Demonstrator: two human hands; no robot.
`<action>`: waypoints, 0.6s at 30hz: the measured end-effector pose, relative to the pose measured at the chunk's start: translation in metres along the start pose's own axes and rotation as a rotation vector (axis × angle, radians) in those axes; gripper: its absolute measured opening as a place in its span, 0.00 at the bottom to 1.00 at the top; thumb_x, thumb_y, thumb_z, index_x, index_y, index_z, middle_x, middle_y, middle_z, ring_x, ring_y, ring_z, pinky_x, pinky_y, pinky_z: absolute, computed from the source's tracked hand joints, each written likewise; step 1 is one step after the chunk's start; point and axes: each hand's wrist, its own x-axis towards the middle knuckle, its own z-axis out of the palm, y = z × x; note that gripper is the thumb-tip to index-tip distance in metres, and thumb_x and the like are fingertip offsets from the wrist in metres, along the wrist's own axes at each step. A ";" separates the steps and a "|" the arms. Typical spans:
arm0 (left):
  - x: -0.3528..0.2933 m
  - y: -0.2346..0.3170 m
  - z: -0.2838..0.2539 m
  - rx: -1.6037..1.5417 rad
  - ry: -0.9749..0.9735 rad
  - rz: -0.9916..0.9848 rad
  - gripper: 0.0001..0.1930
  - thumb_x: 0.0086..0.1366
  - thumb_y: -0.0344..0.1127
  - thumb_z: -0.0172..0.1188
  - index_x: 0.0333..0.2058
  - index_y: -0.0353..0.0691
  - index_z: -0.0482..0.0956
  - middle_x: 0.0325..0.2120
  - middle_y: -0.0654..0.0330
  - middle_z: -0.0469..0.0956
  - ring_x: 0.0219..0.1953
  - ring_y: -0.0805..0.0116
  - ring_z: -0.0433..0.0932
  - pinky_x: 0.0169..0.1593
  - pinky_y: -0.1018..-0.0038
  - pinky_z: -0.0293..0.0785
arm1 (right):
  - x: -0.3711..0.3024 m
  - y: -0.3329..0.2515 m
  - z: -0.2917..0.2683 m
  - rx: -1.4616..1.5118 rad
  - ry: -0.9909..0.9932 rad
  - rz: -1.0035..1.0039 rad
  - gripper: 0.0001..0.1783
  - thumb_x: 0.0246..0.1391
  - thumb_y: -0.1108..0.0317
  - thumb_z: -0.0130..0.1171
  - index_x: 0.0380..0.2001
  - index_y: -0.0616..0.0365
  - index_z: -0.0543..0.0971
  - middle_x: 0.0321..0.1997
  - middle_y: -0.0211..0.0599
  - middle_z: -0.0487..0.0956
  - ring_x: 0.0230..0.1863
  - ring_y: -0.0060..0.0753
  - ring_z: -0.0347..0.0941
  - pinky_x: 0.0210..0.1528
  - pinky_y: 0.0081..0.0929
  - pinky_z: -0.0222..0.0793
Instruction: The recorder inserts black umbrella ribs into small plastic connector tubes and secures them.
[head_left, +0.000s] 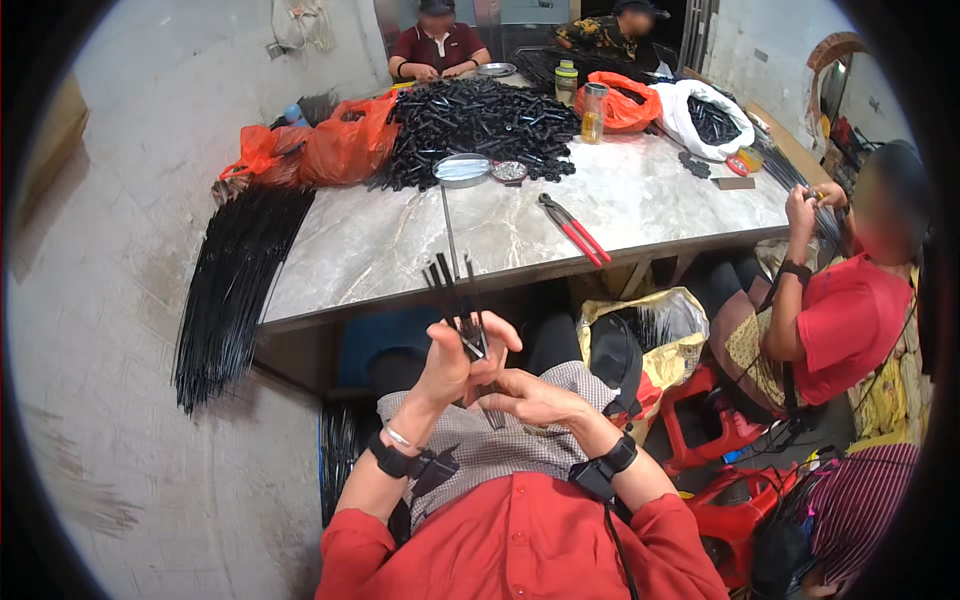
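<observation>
In front of my lap, my left hand (455, 365) is closed around a black pronged part (470, 335), with several thin dark prongs standing up above the fingers. My right hand (535, 398) is just below it, fingers pinched at the lower end of the same piece, where a dark strip (492, 412) shows. What the right fingertips grip exactly is partly hidden. A thin grey rod (449, 225) runs from the table toward the left hand; whether it joins the held part I cannot tell. Red-handled pliers (575, 230) lie on the marble-patterned table (380, 240).
A heap of short black tubular parts (480, 125) covers the table's middle, with a round dish (462, 170) before it. Long black rods (240, 290) overhang the left edge. Orange bags (350, 140) and a white bag (705, 120) stand behind. A co-worker (840, 310) sits right; others sit across.
</observation>
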 end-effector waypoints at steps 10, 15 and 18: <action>0.014 -0.014 0.000 0.033 0.127 0.039 0.38 0.50 0.64 0.62 0.43 0.30 0.71 0.14 0.73 0.59 0.14 0.83 0.59 0.19 0.84 0.56 | 0.002 0.020 -0.005 -0.064 0.130 -0.011 0.11 0.60 0.67 0.50 0.39 0.66 0.75 0.37 0.40 0.79 0.42 0.33 0.74 0.49 0.32 0.68; 0.011 -0.019 -0.009 0.057 0.178 -0.048 0.34 0.51 0.50 0.71 0.47 0.30 0.70 0.15 0.70 0.64 0.17 0.80 0.64 0.23 0.81 0.63 | 0.005 0.032 -0.003 -0.072 0.180 -0.036 0.09 0.59 0.69 0.51 0.37 0.64 0.75 0.35 0.40 0.79 0.41 0.34 0.76 0.47 0.31 0.69; 0.018 -0.022 -0.010 0.157 0.250 0.008 0.35 0.51 0.45 0.73 0.50 0.30 0.68 0.18 0.69 0.67 0.23 0.77 0.69 0.30 0.79 0.69 | 0.010 0.040 -0.009 -0.065 0.209 -0.052 0.09 0.59 0.68 0.51 0.39 0.63 0.74 0.34 0.39 0.79 0.40 0.33 0.75 0.44 0.29 0.69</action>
